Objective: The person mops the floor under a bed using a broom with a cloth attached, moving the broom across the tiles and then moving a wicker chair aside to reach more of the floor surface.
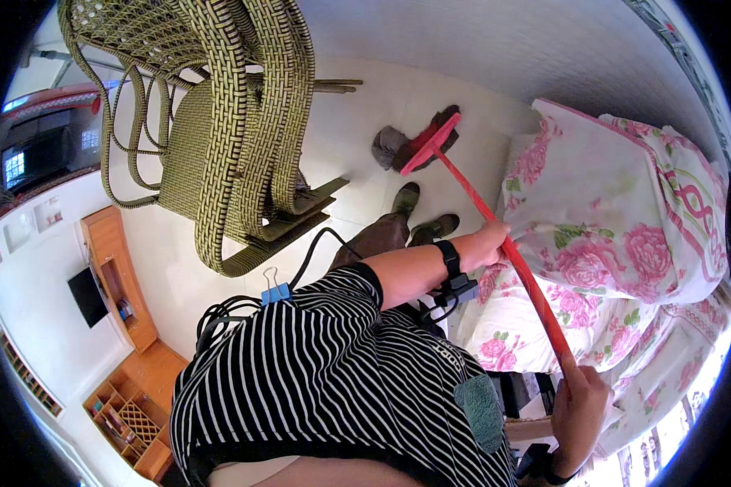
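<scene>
Both my hands hold the long red handle (pixel 533 280) of a mop, which slants from lower right up to the floor. My left hand (pixel 492 242) grips it about midway, with a black strap and a small cabled device on the wrist. Near the handle's upper end, my right hand (pixel 579 399) is closed around it. The mop's red T-shaped head (pixel 429 146) rests on the pale floor. Dark grey-brown cloth (pixel 393 148) spreads beneath and beside the head. My shoes (pixel 435 228) stand just behind the cloth.
A woven rattan chair (pixel 219 140) stands at the upper left. Pink floral fabric (pixel 591 213) covers bulky bedding or furniture on the right. Black cables (pixel 231 316) and a blue binder clip (pixel 276 293) hang by my striped shirt. Wooden cabinets (pixel 119 274) line the far left wall.
</scene>
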The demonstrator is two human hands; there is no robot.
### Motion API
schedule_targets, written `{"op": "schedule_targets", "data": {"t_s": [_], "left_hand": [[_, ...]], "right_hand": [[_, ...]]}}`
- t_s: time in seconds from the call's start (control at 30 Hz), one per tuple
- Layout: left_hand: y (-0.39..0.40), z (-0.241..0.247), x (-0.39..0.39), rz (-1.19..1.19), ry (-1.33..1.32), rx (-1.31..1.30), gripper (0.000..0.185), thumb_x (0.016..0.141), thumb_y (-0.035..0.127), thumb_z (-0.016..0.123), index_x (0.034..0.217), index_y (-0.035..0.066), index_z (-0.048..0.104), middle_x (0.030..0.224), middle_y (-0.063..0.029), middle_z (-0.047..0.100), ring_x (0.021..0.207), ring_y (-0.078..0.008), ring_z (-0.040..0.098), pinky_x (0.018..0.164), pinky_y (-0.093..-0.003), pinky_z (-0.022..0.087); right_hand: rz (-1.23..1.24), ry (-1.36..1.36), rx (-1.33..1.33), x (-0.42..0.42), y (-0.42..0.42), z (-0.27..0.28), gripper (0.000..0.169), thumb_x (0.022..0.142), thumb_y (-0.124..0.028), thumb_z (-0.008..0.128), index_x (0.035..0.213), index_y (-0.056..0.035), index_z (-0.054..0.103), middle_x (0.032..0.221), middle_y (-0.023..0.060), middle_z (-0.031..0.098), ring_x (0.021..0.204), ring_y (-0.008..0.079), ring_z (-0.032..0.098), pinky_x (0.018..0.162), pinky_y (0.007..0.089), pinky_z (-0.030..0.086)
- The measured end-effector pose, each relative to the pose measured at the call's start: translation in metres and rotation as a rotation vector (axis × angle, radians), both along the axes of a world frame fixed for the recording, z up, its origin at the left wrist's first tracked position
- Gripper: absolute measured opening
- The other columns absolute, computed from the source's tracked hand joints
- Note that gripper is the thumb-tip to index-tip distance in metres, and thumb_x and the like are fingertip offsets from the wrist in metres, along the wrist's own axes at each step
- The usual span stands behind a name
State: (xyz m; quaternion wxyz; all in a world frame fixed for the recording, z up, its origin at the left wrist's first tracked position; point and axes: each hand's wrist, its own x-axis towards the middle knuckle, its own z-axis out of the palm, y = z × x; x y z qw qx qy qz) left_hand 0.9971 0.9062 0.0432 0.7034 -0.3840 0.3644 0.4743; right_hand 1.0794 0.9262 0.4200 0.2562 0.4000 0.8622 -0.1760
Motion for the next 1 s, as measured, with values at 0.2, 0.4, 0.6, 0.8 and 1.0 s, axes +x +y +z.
{"op": "schedule_targets", "data": {"t_s": [0.2,0.4,0.6,0.8,1.0], "left_hand": [[-0.034,0.011,-0.023,-0.036,-0.005,-0.028,0.014,0.087,0.013,0.046,0.097,0.008,0.038,0.08,-0.0097,0.047,0.072,-0.0288,0.055,0.067,-0.0483,0.052],[-0.058,-0.013,-0.052,-0.085,0.196,-0.115,0.015,0.088,0.016,0.045,0.098,0.007,0.039,0.079,-0.01,0.049,0.072,-0.0293,0.058,0.063,-0.0489,0.052],[-0.142,-0.135,-0.075,-0.406,0.857,0.221,0.015,0.083,0.018,0.054,0.082,0.004,0.048,0.067,-0.0109,0.051,0.06,-0.0281,0.057,0.054,-0.0413,0.05],[-0.225,-0.193,-0.155,-1.274,1.523,0.551,0.016,0.079,0.015,0.054,0.083,0.004,0.043,0.067,-0.0117,0.047,0.056,-0.0278,0.052,0.047,-0.0419,0.044],[-0.238,-0.136,-0.172,-0.217,0.524,-0.294,0.011,0.082,0.009,0.043,0.09,0.007,0.038,0.066,-0.0092,0.042,0.058,-0.0263,0.049,0.054,-0.0496,0.047]], "right_hand": [[-0.171,0.159,-0.167,0.0,-0.02,0.005,0.037,0.065,0.007,0.053,0.101,0.0004,0.062,0.063,0.0166,0.053,0.053,0.0313,0.051,0.05,0.0366,0.039],[-0.241,0.299,-0.24,0.014,-0.029,-0.039,0.035,0.067,0.008,0.054,0.1,-0.0001,0.062,0.065,0.0163,0.054,0.052,0.0301,0.051,0.05,0.0349,0.04],[-0.218,0.279,-0.456,0.015,-0.045,-0.1,0.037,0.07,0.004,0.054,0.107,-0.0036,0.06,0.07,0.017,0.057,0.064,0.0326,0.058,0.056,0.0397,0.047],[-0.086,0.482,-0.546,0.011,-0.106,-0.202,0.041,0.075,-0.003,0.053,0.116,-0.0075,0.05,0.067,0.0158,0.056,0.058,0.0348,0.057,0.052,0.043,0.046],[0.273,0.326,-0.388,-0.003,-0.152,-0.236,0.042,0.076,-0.012,0.052,0.117,-0.0087,0.05,0.065,0.0115,0.056,0.049,0.0261,0.059,0.041,0.0391,0.048]]}}
